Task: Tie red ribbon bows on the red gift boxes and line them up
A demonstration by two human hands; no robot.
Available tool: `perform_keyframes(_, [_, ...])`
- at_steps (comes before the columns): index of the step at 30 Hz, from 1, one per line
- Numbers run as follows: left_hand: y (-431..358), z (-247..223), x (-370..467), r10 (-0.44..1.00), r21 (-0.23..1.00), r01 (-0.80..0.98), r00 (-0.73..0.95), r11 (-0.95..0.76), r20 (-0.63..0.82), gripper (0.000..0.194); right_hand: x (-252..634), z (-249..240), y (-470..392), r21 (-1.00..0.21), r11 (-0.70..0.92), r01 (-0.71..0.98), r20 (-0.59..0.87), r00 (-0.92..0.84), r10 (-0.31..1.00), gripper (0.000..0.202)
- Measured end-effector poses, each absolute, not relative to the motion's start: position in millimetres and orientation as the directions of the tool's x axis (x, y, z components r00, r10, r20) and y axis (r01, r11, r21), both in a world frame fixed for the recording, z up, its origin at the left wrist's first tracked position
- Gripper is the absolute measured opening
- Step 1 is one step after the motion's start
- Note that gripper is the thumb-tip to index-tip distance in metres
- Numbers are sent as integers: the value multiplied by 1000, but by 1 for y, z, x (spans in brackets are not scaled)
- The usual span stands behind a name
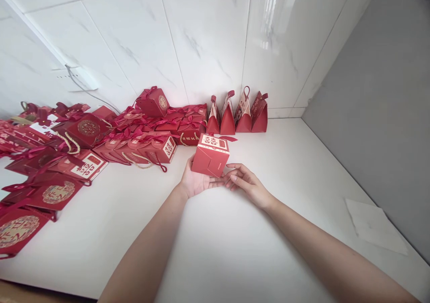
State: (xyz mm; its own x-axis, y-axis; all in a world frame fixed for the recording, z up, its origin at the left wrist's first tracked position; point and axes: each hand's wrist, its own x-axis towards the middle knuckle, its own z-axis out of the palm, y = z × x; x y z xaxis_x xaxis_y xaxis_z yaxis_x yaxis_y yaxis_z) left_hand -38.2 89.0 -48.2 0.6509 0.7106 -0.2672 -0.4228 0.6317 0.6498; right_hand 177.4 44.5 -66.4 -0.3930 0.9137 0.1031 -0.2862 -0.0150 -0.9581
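Observation:
A small red gift box [210, 157] with a cream patterned panel and a dark red ribbon is tilted above the white table. My left hand [198, 181] supports it from below and the left, its palm turned up and fingers reaching under the box. Beside the box's lower right corner is my right hand [247, 182], its fingers bent and close to my left fingertips. Whether the right fingertips touch the box cannot be made out. The box's underside faces partly toward me.
Many red boxes with ribbons and cords [134, 144] crowd the left and back of the white table [215, 258]. Several triangular red boxes [244, 117] stand against the tiled wall. A white paper sheet [376, 226] lies at right, near the grey panel [386, 106].

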Motion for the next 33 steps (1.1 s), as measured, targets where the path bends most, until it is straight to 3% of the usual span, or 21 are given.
perform_keyframes(6, [86, -43, -33, 744, 694, -435, 631, 574, -220, 89, 178, -65, 44, -962, -7, -272, 102, -387, 916, 36])
perform_keyframes(11, [84, -55, -24, 948, 900, -430, 308, 67, 77, 55, 177, -67, 43, -962, 56, -269, 122, -237, 964, 46])
perform_keyframes(14, [85, -61, -21, 958, 937, -337, 226, -92, 175, 53, 178, -68, 43, -967, 119, -225, 154, -146, 977, 55])
perform_keyframes(20, [81, -54, -17, 946, 970, -225, 283, -94, 157, 74, 178, -60, 42, -965, 147, -218, 188, -182, 965, 68])
perform_keyframes(25, [79, -52, -17, 935, 989, -108, 330, -103, 133, 76, 176, -56, 42, -960, 130, -247, 181, -198, 963, 68])
perform_keyframes(33, [81, -57, -18, 944, 985, -164, 314, -47, 98, 78, 176, -57, 43, -965, 147, -217, 189, -187, 964, 65])
